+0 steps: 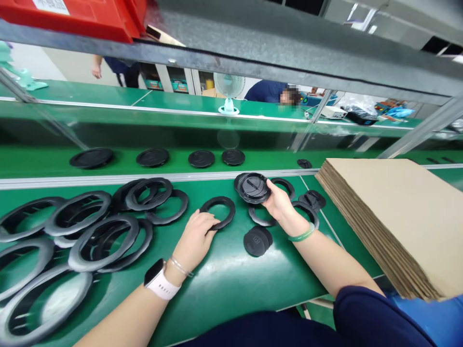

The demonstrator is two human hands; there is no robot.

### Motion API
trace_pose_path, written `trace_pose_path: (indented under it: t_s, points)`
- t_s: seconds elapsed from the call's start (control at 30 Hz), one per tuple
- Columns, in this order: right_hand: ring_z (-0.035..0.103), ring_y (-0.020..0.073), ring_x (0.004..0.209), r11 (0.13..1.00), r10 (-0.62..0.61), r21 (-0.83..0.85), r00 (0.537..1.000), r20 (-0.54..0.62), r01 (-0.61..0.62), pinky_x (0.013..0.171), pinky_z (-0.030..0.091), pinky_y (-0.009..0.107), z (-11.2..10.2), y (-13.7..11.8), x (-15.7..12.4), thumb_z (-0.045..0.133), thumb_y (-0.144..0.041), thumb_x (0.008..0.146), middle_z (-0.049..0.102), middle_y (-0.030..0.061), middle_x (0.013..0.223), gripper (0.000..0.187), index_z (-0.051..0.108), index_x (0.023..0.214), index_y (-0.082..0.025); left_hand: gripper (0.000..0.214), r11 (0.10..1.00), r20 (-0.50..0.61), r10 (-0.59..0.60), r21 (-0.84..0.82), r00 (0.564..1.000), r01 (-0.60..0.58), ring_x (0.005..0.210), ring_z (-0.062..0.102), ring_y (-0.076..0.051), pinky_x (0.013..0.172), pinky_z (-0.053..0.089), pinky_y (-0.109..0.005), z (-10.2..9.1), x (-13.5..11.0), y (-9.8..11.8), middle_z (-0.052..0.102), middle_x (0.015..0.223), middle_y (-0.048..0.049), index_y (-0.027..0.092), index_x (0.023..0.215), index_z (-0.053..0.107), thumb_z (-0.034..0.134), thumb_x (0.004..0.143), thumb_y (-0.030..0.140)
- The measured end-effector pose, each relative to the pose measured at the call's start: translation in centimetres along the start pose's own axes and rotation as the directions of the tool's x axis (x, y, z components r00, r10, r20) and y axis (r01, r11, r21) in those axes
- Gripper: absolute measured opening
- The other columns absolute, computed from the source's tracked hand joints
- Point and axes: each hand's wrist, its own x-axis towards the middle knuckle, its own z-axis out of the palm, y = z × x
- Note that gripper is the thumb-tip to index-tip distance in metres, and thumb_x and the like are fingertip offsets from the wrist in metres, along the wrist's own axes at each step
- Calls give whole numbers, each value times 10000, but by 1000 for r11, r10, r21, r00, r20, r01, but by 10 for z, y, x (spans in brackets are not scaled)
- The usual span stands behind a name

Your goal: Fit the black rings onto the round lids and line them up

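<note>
My left hand [197, 233] is closed on the near-left edge of a black ring [229, 219], which is over the green table. In my right hand [278, 198] is a round black lid [254, 187] with a raised bar across it, gripped by its right edge. Another dark disc shows behind that lid at its left. Below it on the table lies a small stack of black discs [255, 241]. Several more black rings [285, 187] and small black parts [311, 198] lie around and beyond my right hand.
Large black rings [103, 243] are heaped at the left. Black discs [201, 158] sit spaced along the green belt [125, 166] behind a metal rail. A stack of cardboard sheets [394, 207] stands at the right. Overhead runs a metal shelf [253, 43] with a red bin [72, 21].
</note>
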Motion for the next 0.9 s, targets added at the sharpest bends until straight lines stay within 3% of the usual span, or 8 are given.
trace_pose_path:
  t_s: [0.07,0.2,0.27,0.33,0.4,0.53,0.73,0.9]
  points:
    - [685,265,994,999,-12,-48,999,50,14,811,604,427,-2,-5,7,661,-412,847,731,99,1045,281,643,1013,-185,242,960,55,-94,-260,994,105,1086,618,-275,1080,423,-518,0,-1,5,683,1099,-96,214,1023,663,528,929,391]
    - [692,246,966,939,-174,-284,980,95,195,841,588,433,-4,-27,47,635,-402,860,721,101,1075,329,606,1100,-178,421,680,300,-268,-614,915,401,980,676,-264,890,568,-448,3,1,10,708,1018,-104,185,985,615,461,936,573]
    - [666,228,1054,769,-343,-539,933,106,344,924,555,429,-4,-40,77,571,-347,894,686,109,1196,368,573,1216,-169,466,590,354,-301,-661,886,464,949,682,-255,858,592,-437,5,4,10,699,1005,-100,171,960,604,489,906,620]
    - [607,212,1178,504,-456,-760,874,168,409,1049,472,424,-6,-53,106,535,-262,898,633,105,1310,402,563,1289,-170,491,556,368,-318,-675,874,486,937,681,-244,857,602,-436,6,6,8,691,1014,-93,166,974,597,551,864,643]
    - [557,225,1252,320,-452,-860,862,230,398,1129,386,425,-11,-62,131,585,-195,853,634,93,1320,371,643,1219,-180,512,542,385,-320,-675,866,500,945,681,-246,852,607,-436,8,6,4,696,1020,-93,168,1013,585,627,815,638]
    - [597,258,1203,203,-315,-911,905,286,358,1097,421,399,-32,-75,161,720,-132,730,721,63,1163,239,767,949,-213,517,536,398,-302,-681,866,500,914,686,-244,799,610,-408,13,4,-4,705,1016,-90,179,1054,554,755,739,536]
    - [556,243,1248,47,-413,-985,901,135,169,1143,338,364,-102,-107,179,551,-46,795,638,163,1297,457,683,1230,-99,437,540,381,-330,-675,864,503,760,674,-197,735,601,-375,15,7,1,711,968,-71,190,958,540,789,687,427]
    - [559,260,1211,-36,-462,-999,886,35,21,1094,355,333,-162,-122,186,487,13,761,620,227,1279,469,697,1178,-35,449,505,407,-381,-661,830,556,829,683,-230,700,605,-376,13,10,7,713,942,-75,197,967,522,779,654,392]
